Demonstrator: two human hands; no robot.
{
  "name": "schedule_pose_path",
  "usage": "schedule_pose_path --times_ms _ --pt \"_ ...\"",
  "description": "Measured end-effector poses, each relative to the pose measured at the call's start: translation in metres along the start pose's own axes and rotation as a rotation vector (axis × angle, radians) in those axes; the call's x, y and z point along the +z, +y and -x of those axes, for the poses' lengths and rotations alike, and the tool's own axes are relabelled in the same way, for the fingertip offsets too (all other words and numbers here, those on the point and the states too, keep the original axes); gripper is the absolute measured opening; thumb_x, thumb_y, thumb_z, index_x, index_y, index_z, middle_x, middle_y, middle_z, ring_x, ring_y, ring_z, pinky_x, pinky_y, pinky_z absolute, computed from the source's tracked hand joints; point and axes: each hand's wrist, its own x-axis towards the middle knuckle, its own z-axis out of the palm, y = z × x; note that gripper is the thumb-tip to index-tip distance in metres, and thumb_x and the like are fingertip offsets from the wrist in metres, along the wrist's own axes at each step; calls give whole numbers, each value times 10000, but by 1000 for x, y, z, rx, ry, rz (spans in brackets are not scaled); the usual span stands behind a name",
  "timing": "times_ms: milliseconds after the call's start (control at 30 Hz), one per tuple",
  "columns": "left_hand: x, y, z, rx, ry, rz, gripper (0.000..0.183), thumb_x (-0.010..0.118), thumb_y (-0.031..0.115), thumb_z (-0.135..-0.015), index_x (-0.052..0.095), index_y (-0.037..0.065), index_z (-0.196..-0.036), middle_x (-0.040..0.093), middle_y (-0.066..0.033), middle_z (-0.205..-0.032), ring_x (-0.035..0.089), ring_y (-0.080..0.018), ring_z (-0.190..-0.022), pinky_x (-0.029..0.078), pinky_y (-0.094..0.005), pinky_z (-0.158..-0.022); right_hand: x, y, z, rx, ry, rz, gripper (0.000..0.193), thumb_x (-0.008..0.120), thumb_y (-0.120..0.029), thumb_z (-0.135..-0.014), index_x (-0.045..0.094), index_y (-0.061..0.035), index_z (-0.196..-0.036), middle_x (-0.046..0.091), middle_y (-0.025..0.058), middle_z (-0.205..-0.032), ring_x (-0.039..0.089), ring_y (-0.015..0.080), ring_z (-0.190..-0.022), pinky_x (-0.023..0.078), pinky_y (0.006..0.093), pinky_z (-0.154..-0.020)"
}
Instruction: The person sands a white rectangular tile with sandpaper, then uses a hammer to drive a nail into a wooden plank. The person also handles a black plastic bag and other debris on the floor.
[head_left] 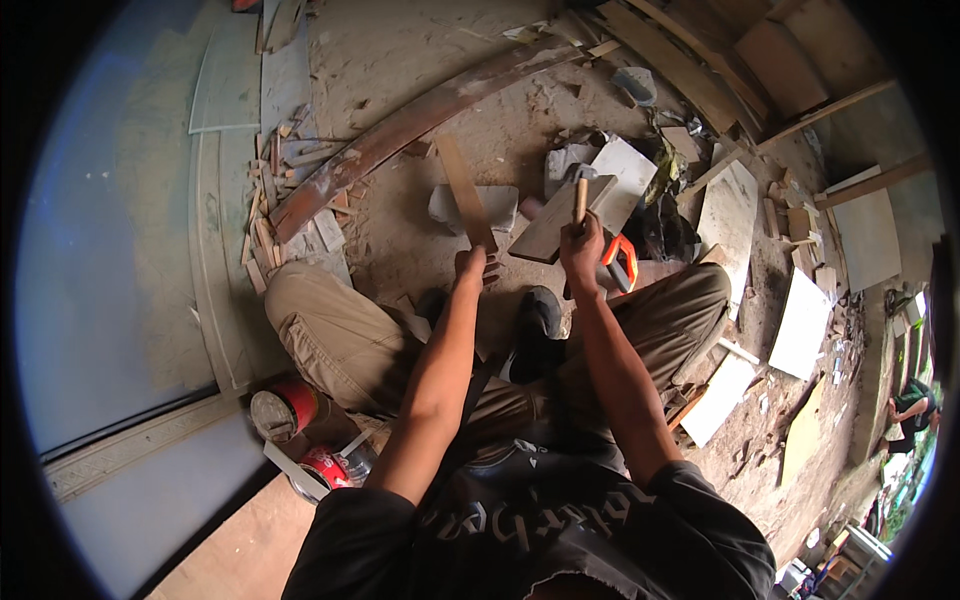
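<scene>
A wooden strip point(465, 190) is held upright at its near end by the left hand point(470, 268), fingers wrapped round it, just beyond the feet. The right hand point(580, 250) is clenched on a hammer handle point(580, 200), raised over a flat board point(560, 220). No joint is seen made; the work is judged early. An orange-handled saw point(622, 262) lies right, offcuts all about.

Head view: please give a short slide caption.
Seated person: left hand holds wood strip, right hand grips wooden-handled tool.
</scene>
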Motion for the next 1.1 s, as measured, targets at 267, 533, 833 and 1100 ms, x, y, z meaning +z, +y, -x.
schedule_pose_path --times_ms 267,533,833,1100 --pt "-8 12 11 190 368 -401 795 461 632 -905 427 -62 -1290 609 -301 -1116 637 -396 -995 518 -494 -848 13 -14 3 346 -163 -497 366 612 -4 -851 572 11 -1214 582 9 -970 523 84 -820 430 232 -735" --pt "-29 21 6 98 254 -174 701 401 635 -935 582 5 -1182 684 -160 -988 679 -296 -836 539 -431 -694 79 42 40 19 -332 -106 259 626 -36 -870 553 -15 -1118 584 101 -1043 576 211 -905 469 311 -790" --pt "12 27 31 1063 564 -259 356 570 13 -871 497 -27 -1218 519 -204 -1174 533 -351 -1096 438 -428 -939 39 16 73 129 -343 180 291 646 -154 -910 498 -22 -1123 568 216 -980 592 421 -822 483 471 -666" --pt "72 5 55 1129 347 -353 378 561 -10 -860 494 -10 -1232 524 -179 -1161 527 -304 -1055 441 -420 -883 -18 65 120 517 -266 300 339 692 -85 -813 515 -22 -1096 613 209 -936 597 417 -906 475 495 -762"
